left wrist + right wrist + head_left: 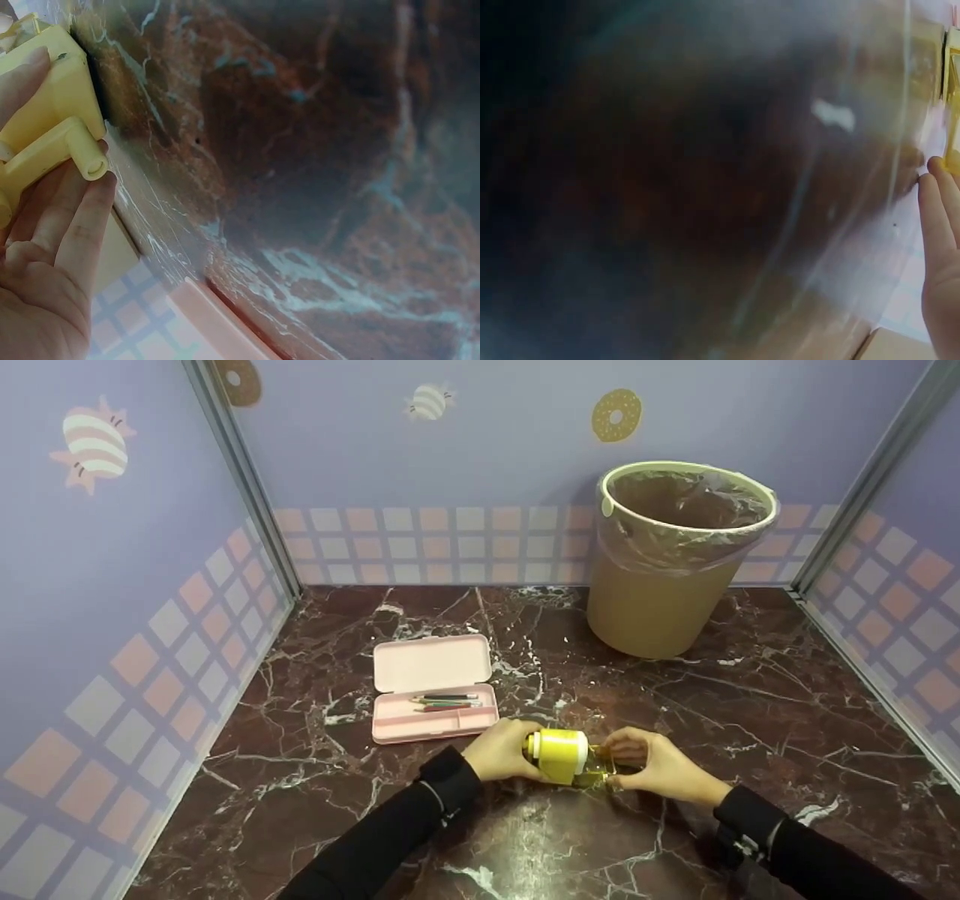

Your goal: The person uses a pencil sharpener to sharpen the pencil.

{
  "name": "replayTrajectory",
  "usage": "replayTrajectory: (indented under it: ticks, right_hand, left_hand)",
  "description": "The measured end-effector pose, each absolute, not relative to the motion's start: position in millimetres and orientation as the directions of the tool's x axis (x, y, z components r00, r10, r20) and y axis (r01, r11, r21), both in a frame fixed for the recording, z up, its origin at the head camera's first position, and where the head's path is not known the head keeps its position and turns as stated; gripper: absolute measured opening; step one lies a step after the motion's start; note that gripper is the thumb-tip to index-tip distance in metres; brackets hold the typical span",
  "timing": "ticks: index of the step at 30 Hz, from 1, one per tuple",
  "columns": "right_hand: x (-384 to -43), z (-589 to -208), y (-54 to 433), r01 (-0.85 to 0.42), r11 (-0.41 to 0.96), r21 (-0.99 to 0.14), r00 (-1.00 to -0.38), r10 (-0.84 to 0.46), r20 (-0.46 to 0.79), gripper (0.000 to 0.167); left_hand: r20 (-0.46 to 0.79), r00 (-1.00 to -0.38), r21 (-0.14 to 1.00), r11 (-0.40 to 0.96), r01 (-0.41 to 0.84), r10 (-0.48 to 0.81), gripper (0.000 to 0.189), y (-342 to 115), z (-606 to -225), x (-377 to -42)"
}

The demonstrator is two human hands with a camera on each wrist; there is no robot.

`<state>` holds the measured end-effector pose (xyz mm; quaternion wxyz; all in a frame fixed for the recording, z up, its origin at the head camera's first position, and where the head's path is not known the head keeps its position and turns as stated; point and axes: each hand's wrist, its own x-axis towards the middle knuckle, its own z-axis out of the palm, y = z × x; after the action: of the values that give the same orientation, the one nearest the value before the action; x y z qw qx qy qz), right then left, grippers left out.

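A yellow hand-crank pencil sharpener [559, 750] lies tipped on its side, low over the front of the dark marble tabletop. My left hand [504, 751] grips its crank end; in the left wrist view the crank handle [56, 154] sticks out beside the fingers of that hand [56, 255]. At the sharpener's other end is a see-through yellow shavings drawer [598, 769], which my right hand [660, 765] pinches between thumb and fingers. Only part of the right hand [941, 225] shows at the edge of the right wrist view, beside the yellow drawer [952, 112].
An open pink pencil case [431, 664] lies behind my left hand, with several pencils [446, 703] in its tray. A tall beige bin [652, 607] with a clear plastic liner stands at the back right. Patterned panels [450, 457] enclose the tabletop [300, 802] at the back and sides.
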<state>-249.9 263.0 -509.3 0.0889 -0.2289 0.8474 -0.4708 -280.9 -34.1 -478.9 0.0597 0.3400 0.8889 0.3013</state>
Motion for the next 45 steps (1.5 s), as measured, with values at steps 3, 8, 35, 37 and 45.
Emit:
replayTrajectory:
  ticks: [3, 8, 35, 37, 45]
  right_hand:
    - [-249.8, -508.9, 261.5, -0.297, 0.443, -0.846, -0.876, -0.478, 0.057, 0.054]
    - [-250.0, -506.4, 262.2, -0.299, 0.465, -0.833, -0.87, -0.491, 0.039, 0.056]
    - [-255.4, -504.4, 233.7, -0.321, 0.439, -0.839, -0.856, -0.513, 0.059, 0.056]
    - [-256.1, -505.0, 231.0, -0.301, 0.429, -0.852, -0.857, -0.513, 0.045, 0.055]
    - [-256.2, -504.8, 225.3, -0.281, 0.438, -0.854, -0.869, -0.493, 0.033, 0.055]
  left_hand:
    - [0.094, -0.763, 0.576, 0.59, 0.566, 0.64, 0.054, -33.9, -478.0, -280.7]
    - [0.099, -0.761, 0.575, 0.587, 0.569, 0.641, 0.055, -33.7, -477.2, -280.6]
    - [0.127, -0.751, 0.558, 0.579, 0.595, 0.649, 0.053, -33.5, -476.0, -280.7]
    - [0.125, -0.75, 0.558, 0.579, 0.594, 0.649, 0.054, -33.1, -475.9, -280.6]
    - [0.113, -0.753, 0.562, 0.583, 0.586, 0.648, 0.053, -32.5, -476.6, -280.6]
